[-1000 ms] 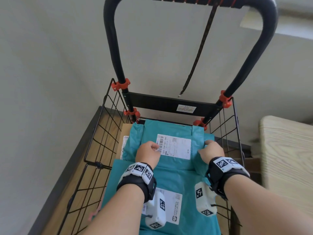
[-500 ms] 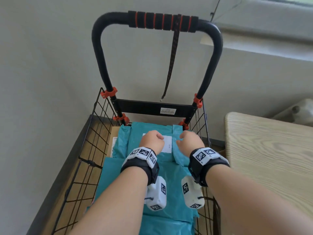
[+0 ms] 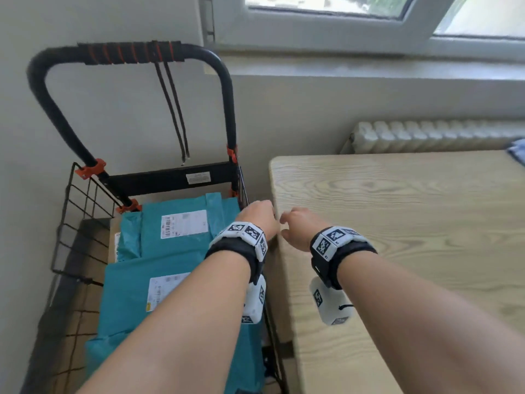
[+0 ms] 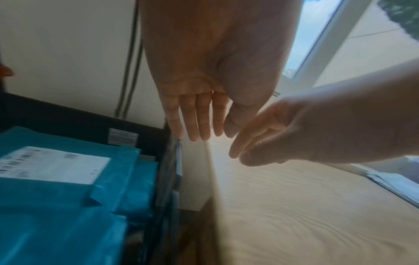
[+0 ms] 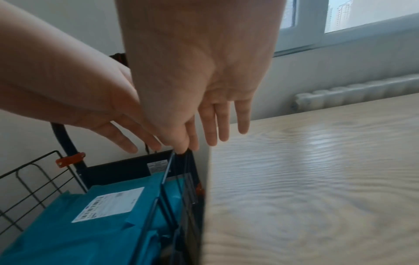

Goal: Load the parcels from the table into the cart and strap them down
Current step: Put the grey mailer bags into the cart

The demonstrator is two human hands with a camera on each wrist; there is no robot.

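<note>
Two teal parcels with white labels lie in the black wire cart (image 3: 71,211): a far one (image 3: 181,223) against the back panel and a near one (image 3: 133,297) overlapping it. A dark strap (image 3: 173,109) hangs from the cart's handle (image 3: 130,52). My left hand (image 3: 260,220) hovers over the cart's right rim, fingers straight and empty (image 4: 197,125). My right hand (image 3: 298,228) is just over the left edge of the wooden table (image 3: 397,223), fingers relaxed and empty (image 5: 217,129). The two hands are close together.
A window sill and a white radiator (image 3: 426,135) run along the wall behind the table. A bit of blue-white stuff (image 3: 517,155) shows at the table's far right edge. The cart stands in the corner, its right side against the table.
Both hands have lifted off the far teal parcel and swung right, toward the table edge. My view has turned right, bringing the table and window in.
</note>
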